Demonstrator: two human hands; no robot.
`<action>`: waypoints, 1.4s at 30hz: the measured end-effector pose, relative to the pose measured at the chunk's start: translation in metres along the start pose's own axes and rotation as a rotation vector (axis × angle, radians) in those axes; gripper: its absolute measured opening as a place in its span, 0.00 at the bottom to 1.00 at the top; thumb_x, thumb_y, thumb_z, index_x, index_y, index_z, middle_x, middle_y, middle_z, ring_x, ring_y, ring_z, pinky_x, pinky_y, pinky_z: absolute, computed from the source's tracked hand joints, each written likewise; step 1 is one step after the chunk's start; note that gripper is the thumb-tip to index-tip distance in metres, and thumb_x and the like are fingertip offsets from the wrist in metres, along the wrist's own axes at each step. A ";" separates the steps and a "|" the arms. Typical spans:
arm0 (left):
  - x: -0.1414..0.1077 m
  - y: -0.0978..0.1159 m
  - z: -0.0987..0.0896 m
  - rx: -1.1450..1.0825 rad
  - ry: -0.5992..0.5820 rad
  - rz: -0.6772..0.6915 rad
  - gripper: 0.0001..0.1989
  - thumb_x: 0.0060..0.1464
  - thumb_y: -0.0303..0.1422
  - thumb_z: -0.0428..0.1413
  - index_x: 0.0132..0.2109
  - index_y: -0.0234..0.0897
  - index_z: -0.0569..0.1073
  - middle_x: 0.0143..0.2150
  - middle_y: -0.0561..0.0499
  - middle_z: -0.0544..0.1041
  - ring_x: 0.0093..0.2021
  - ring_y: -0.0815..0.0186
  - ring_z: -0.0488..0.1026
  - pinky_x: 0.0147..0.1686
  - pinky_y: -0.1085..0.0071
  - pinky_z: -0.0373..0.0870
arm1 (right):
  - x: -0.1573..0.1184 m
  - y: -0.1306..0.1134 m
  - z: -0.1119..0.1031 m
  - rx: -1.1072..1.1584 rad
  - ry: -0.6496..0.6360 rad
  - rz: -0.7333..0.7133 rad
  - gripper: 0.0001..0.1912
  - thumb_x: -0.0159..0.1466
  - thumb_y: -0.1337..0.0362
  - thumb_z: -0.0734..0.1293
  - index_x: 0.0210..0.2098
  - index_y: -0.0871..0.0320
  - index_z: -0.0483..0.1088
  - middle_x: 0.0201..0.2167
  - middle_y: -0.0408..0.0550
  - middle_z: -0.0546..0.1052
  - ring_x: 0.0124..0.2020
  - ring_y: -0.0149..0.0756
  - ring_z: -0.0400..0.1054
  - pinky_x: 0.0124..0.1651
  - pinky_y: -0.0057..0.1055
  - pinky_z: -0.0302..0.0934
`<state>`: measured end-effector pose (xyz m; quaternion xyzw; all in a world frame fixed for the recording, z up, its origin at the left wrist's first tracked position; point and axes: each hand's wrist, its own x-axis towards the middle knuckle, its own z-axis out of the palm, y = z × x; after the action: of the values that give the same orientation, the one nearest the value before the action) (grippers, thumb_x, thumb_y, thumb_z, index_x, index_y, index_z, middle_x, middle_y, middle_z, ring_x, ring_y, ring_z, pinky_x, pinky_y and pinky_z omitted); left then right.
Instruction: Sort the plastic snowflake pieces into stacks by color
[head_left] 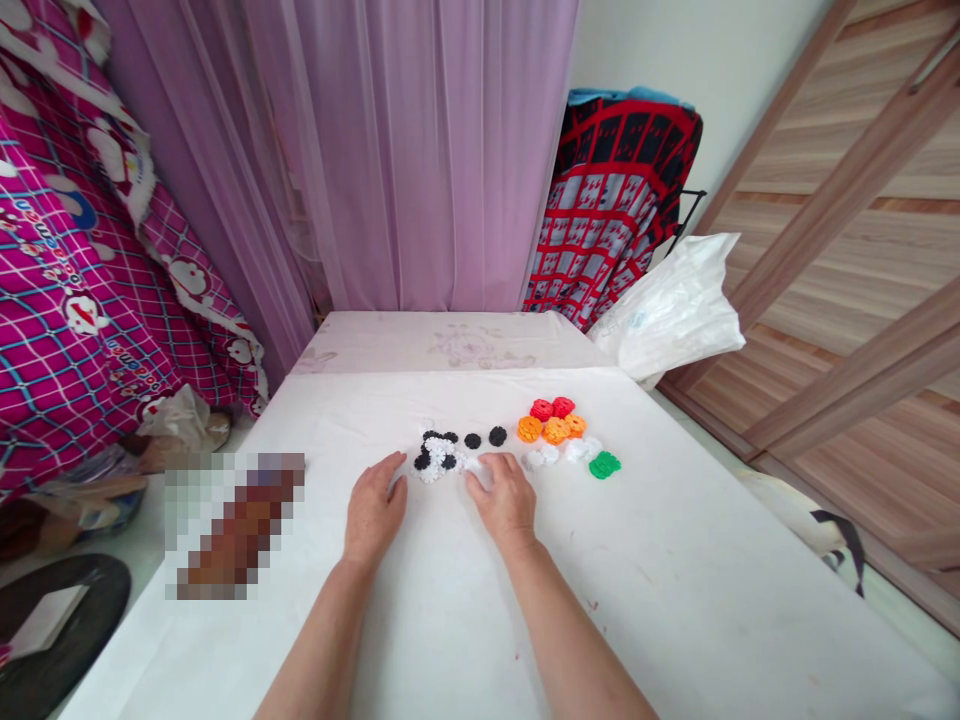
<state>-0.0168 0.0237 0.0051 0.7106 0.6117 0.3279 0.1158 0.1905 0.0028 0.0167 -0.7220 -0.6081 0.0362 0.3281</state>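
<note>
On the white-covered table, small notched plastic discs, white and black, lie together in a cluster [433, 458] that looks like a panda's head. My left hand [377, 505] rests just left of this cluster, fingers curved and thumb apart, with nothing visible in it. To the cluster's right is my right hand [510, 500], its thumb and forefinger spread beside some loose white discs [469, 464]. Whether the fingertips touch those discs is hard to make out. Two black discs [473, 441] [498, 436] lie just beyond my right hand.
Right of my hands sit stacks of red [553, 408], orange [556, 431], white [583, 449] and green discs [604, 465]. A blurred-out object [244, 525] lies on the table's left side. A white plastic bag [671, 305] stands at the far right edge, before a draped chair [611, 190].
</note>
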 end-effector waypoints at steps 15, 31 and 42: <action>0.000 0.000 0.000 0.004 0.019 0.030 0.19 0.57 0.34 0.47 0.53 0.40 0.75 0.55 0.47 0.76 0.54 0.57 0.73 0.59 0.54 0.66 | 0.010 0.026 -0.016 -0.168 -0.040 0.179 0.10 0.61 0.59 0.66 0.41 0.53 0.73 0.40 0.44 0.73 0.36 0.32 0.67 0.35 0.27 0.54; 0.000 -0.002 0.000 0.012 0.007 0.056 0.20 0.58 0.34 0.46 0.53 0.38 0.74 0.56 0.45 0.76 0.54 0.55 0.73 0.57 0.53 0.67 | 0.008 0.030 -0.013 -0.156 -0.009 0.144 0.09 0.60 0.60 0.66 0.40 0.53 0.73 0.39 0.44 0.74 0.34 0.31 0.66 0.33 0.26 0.53; 0.001 0.000 0.002 0.017 0.006 0.080 0.19 0.57 0.33 0.47 0.52 0.38 0.75 0.55 0.45 0.77 0.55 0.56 0.72 0.58 0.54 0.65 | -0.007 0.000 0.000 0.017 -0.055 -0.156 0.07 0.60 0.67 0.63 0.34 0.53 0.73 0.33 0.42 0.75 0.34 0.30 0.68 0.36 0.24 0.55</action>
<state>-0.0156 0.0253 0.0042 0.7344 0.5859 0.3292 0.0950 0.1886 -0.0037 0.0138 -0.6685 -0.6708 0.0355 0.3194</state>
